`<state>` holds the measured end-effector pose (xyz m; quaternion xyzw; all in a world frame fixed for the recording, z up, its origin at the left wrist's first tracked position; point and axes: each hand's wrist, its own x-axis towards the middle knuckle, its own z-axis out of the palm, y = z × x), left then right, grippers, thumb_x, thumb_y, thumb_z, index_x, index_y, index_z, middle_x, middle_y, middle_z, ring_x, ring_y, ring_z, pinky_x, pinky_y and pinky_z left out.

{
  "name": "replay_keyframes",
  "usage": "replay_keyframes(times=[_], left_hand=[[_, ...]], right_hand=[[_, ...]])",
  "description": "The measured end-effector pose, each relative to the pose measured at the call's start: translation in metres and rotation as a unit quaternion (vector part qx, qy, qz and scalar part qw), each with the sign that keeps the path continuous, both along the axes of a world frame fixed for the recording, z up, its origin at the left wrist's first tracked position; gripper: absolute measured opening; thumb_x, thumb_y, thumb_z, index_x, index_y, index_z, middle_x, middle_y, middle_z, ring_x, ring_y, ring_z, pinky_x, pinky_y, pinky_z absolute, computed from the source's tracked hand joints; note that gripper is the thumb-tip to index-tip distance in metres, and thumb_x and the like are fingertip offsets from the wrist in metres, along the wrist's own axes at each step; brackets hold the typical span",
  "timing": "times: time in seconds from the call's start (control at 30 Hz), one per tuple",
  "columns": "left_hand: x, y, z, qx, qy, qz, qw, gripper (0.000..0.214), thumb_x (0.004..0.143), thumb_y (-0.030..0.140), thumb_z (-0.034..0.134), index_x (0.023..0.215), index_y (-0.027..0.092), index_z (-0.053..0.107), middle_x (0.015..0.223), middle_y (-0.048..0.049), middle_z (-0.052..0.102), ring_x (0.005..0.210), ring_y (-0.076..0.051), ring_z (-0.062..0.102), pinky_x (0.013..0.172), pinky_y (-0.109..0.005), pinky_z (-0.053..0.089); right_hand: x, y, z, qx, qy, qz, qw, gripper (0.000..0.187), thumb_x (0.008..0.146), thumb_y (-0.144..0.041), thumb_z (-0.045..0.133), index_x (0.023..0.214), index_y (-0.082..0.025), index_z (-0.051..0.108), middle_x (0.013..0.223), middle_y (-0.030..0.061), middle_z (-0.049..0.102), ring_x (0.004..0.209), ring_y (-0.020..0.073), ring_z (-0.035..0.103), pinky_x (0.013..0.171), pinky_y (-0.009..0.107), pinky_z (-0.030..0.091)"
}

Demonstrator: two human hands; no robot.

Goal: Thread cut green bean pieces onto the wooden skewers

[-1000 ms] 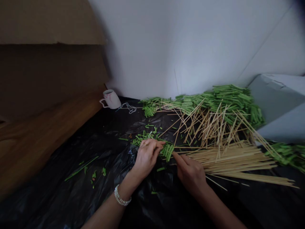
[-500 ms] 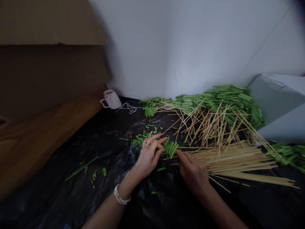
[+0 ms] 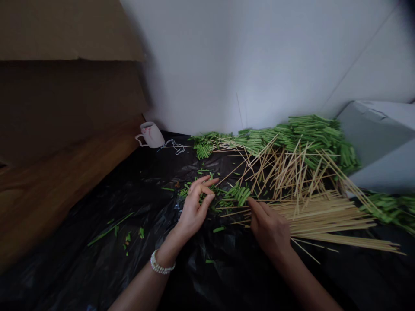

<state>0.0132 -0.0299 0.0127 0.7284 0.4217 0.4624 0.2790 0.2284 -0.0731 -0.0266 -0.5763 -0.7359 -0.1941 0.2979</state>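
green pieces (image 3: 240, 194) sit bunched on a skewer (image 3: 231, 207) on the black sheet (image 3: 145, 224), between the two hands. threading looks to be under way. the right hand (image 3: 270, 229) lies low, fingers pinched together on the skewer. the left hand (image 3: 194, 207) arches over loose green bits (image 3: 189, 188), thumb and forefinger apart. adding another piece would call for lining its end up with the tip.

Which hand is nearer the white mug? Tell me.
Left. The left hand lies below and right of the white mug; the right hand is farther right, by the bamboo skewers.
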Motion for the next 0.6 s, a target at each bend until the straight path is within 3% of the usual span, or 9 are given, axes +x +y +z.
replay_keyframes(times=[0.2, 0.33, 0.47, 0.6], left_hand=[[-0.005, 0.007, 0.001, -0.002, -0.164, 0.095, 0.982, 0.008, 0.093, 0.026, 0.052, 0.087, 0.021, 0.05, 0.11, -0.0085, 0.07, 0.114, -0.021, 0.059, 0.102, -0.04, 0.038], [-0.011, 0.01, 0.001, -0.021, -0.185, 0.164, 0.969, 0.012, 0.091, 0.031, 0.055, 0.091, 0.02, 0.051, 0.086, -0.0048, 0.071, 0.088, -0.019, 0.067, 0.087, -0.034, 0.046], [-0.02, 0.017, -0.008, -0.045, -0.097, 0.171, 0.979, 0.029, 0.084, 0.025, 0.063, 0.11, 0.022, 0.051, 0.094, -0.0039, 0.07, 0.089, -0.019, 0.065, 0.083, -0.033, 0.046], [-0.027, 0.023, -0.021, -0.004, 0.117, 0.19, 0.975, 0.01, 0.079, 0.019, 0.065, 0.089, 0.022, 0.064, 0.091, -0.0042, 0.067, 0.092, -0.023, 0.059, 0.087, -0.038, 0.041]], right_hand=[[0.002, 0.001, -0.001, 0.006, -0.013, -0.004, 1.0, 0.03, 0.086, -0.011, 0.048, 0.109, -0.017, 0.067, 0.079, 0.0013, 0.07, 0.059, 0.0134, 0.058, 0.056, 0.028, 0.036], [0.005, 0.003, -0.002, 0.012, -0.017, -0.005, 1.0, 0.03, 0.087, -0.012, 0.049, 0.11, -0.017, 0.067, 0.081, 0.001, 0.071, 0.06, 0.0133, 0.059, 0.057, 0.028, 0.036], [0.002, 0.002, -0.002, 0.004, -0.019, 0.001, 1.0, 0.029, 0.088, -0.013, 0.048, 0.109, -0.017, 0.067, 0.081, 0.0013, 0.071, 0.059, 0.0138, 0.058, 0.058, 0.029, 0.036], [0.0, 0.001, -0.002, 0.003, -0.015, 0.006, 1.0, 0.029, 0.087, -0.012, 0.048, 0.108, -0.017, 0.068, 0.078, 0.0012, 0.07, 0.059, 0.0141, 0.057, 0.058, 0.029, 0.035]])
